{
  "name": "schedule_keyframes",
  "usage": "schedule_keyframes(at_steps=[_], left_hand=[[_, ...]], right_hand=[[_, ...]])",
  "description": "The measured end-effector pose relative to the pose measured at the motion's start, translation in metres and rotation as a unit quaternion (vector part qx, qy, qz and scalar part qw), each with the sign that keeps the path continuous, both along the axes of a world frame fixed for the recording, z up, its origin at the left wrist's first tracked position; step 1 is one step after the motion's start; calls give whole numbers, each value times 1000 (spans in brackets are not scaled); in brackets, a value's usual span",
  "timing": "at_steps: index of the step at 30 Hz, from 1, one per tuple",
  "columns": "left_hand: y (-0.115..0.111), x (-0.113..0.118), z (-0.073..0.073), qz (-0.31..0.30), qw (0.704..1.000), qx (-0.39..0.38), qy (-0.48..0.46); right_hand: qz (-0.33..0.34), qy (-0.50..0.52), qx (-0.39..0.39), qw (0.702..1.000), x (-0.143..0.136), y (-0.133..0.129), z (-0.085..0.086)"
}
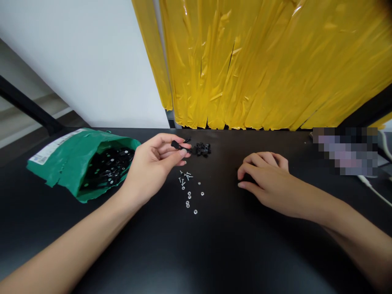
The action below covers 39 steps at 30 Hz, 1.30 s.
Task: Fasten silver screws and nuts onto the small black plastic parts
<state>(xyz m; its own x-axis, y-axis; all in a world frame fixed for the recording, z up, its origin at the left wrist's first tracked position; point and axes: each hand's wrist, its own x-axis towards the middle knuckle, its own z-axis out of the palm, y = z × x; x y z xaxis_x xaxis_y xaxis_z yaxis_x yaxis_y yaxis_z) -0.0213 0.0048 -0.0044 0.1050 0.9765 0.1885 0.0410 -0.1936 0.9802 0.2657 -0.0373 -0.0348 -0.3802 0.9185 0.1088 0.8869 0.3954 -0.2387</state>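
My left hand (156,163) is closed on a small black plastic part (177,145), pinched between thumb and fingers above the table. A pile of small black parts (202,149) lies just beyond its fingertips. Below that hand several small silver screws (183,179) are scattered, with several round metal nuts (189,197) nearer to me. My right hand (265,177) rests on the table to the right, loosely curled, its thumb and forefinger a little apart. Nothing shows in it, though its inner side is partly hidden.
At the left a torn green bag (64,163) lies with its mouth toward the middle, full of black parts. The black table (196,253) ends at a yellow plastic sheet (260,65) and a white panel (101,53). A white cable (375,190) runs along the right.
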Motion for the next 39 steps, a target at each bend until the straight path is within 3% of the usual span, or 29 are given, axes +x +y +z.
schedule_keyframes(at_steps=[5, 11, 19, 26, 33, 39], left_hand=[[4, -2, 2, 21, 1000, 3, 6], [5, -3, 3, 44, 999, 18, -1], [-18, 10, -9, -75, 984, 45, 154], [-29, 15, -16, -102, 960, 120, 230], [-39, 20, -15, -100, 969, 147, 169], [-39, 19, -15, -97, 951, 207, 208]], right_hand=[[14, 4, -6, 1000, 1, 2, -2], [-7, 111, 10, 994, -11, 6, 6], [5, 248, 27, 968, -25, 2, 17], [49, 249, 75, 964, -31, -6, 21], [44, 382, -46, 922, -46, -19, 22], [-9, 412, -116, 904, -50, -21, 23]])
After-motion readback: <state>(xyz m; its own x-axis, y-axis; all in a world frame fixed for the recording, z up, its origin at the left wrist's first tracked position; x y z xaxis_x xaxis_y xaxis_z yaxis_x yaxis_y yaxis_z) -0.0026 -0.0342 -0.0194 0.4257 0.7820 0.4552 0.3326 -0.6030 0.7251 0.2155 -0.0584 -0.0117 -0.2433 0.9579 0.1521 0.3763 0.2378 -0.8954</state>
